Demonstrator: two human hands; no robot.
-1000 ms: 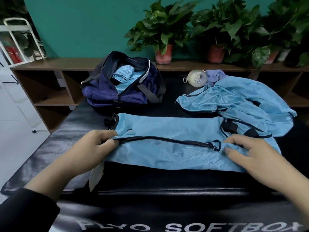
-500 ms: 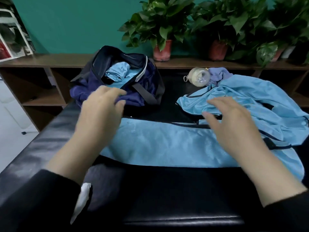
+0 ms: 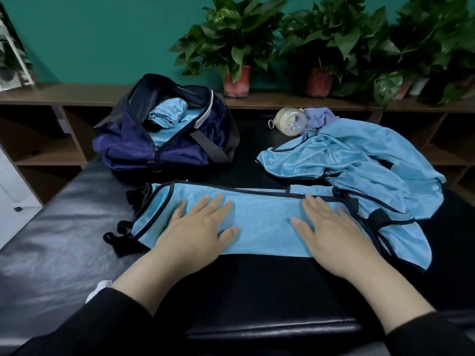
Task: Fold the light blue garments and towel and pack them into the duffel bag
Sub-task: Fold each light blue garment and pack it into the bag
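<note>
Head view: two loose blue garments (image 3: 262, 227), one duffel bag (image 3: 164, 140); left hand (image 3: 198, 227) and right hand (image 3: 331, 229) pressed flat, fingers spread, on the folded one.

Plants, shelf, a bottle — the background bits

Potted plants (image 3: 236, 47) line a wooden shelf (image 3: 64, 95) against the green wall (image 3: 102, 34); a pale bottle (image 3: 290, 120) lies on the black table (image 3: 64, 227) — touching a purple cloth (image 3: 318, 119).

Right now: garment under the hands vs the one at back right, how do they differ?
The folded garment lies as a flat, smooth, long strip; the loose garment is a crumpled, spread heap. The left hand and right hand press flat on the folded garment; nothing touches the loose garment. The folded one is nearer the person. Both are light blue with black trim, on the black table.
</note>
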